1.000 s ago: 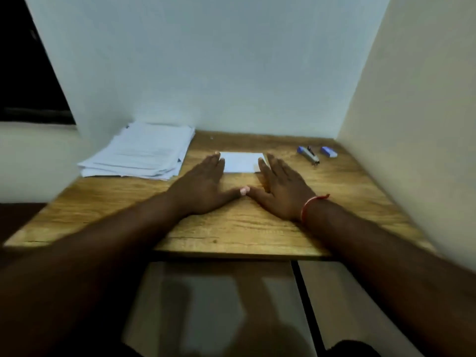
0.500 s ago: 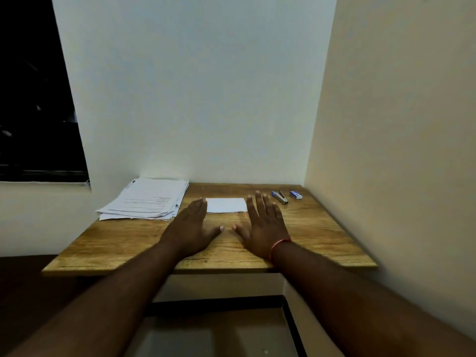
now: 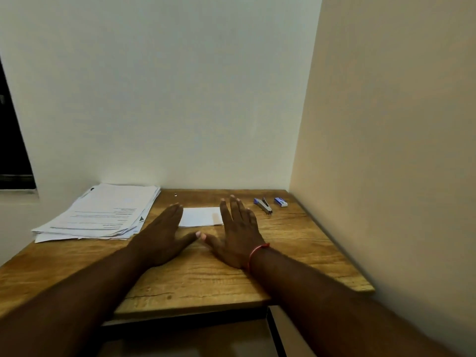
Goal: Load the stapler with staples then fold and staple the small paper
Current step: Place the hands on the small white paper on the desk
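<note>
Flat left hand (image 3: 159, 237), right hand (image 3: 238, 234) — small paper (image 3: 199, 216) between, stapler (image 3: 264, 205) apart

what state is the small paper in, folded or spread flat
Spread flat: the small paper lies as one plain white rectangle on the table, no crease or doubled edge showing.

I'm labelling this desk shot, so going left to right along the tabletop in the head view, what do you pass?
stack of printed papers → left hand → small paper → right hand → stapler → blue staple box
</note>
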The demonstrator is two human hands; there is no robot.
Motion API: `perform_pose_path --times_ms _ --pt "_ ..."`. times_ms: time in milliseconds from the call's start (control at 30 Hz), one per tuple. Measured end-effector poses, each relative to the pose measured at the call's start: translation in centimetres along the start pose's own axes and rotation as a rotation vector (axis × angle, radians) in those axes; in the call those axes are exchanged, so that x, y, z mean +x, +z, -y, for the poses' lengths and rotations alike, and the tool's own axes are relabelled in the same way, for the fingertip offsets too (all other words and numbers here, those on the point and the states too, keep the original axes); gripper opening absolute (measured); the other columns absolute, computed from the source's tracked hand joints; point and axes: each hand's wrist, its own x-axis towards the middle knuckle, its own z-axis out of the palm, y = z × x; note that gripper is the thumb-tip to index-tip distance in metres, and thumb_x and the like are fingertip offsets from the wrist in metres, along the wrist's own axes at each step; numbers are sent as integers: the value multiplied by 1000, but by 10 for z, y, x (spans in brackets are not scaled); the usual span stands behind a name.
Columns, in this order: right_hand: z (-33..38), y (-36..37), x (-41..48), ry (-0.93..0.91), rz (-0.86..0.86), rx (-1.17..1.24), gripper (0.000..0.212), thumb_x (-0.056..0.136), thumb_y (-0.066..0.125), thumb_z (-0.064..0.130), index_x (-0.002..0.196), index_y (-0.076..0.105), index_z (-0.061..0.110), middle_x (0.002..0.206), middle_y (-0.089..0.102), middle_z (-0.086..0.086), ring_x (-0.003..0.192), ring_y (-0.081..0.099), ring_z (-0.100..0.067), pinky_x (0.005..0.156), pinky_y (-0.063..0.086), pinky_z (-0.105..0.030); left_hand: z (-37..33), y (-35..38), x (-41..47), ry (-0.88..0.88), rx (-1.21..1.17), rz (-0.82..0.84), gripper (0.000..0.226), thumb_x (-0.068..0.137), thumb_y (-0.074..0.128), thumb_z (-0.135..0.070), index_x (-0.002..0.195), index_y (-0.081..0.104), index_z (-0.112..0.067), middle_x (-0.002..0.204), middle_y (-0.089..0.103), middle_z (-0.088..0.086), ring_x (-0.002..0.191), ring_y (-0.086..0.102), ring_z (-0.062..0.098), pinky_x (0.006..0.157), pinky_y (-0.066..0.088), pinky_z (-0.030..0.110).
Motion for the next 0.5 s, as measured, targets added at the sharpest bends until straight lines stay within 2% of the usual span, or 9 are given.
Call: perform_pose_path --times_ms 133,267,367,433,500 --pt "-10 12 34 24 -28 49 112 92 26 96 174 -11 29 183 -19 0 168 -21 -23 135 -8 -52 3 3 33 20 -21 -70 107 97 44 -86 180 12 -26 189 9 -6 174 10 15 137 14 35" --pt "-23 18 65 27 -29 95 108 95 29 92 175 -6 28 184 -11 -2 170 -13 -24 134 -5 -50 1 1 60 -11 -7 11 106 94 33 -93 178 22 -31 186 24 -7 171 28 19 135 27 42" --pt "-33 22 87 42 -9 170 107 95 32 91 175 -2 28 185 -1 -1 171 -2 -25 136 4 -51 8 5 78 -18 -19 -11 108 90 27 -101 173 35 -33 179 42 -6 163 41 20 130 37 44" --pt "-37 23 97 64 34 217 109 93 38 92 174 4 30 184 10 -1 169 9 -28 136 14 -52 11 9 85 1 8 -34 99 92 35 -96 169 43 -35 174 48 -6 159 46 19 126 41 42" --pt "-40 23 101 71 80 218 112 87 47 95 173 14 30 181 24 -2 166 22 -30 133 23 -53 12 9 87 35 33 -42 77 97 49 -84 159 51 -39 168 54 -6 154 48 17 119 42 35"
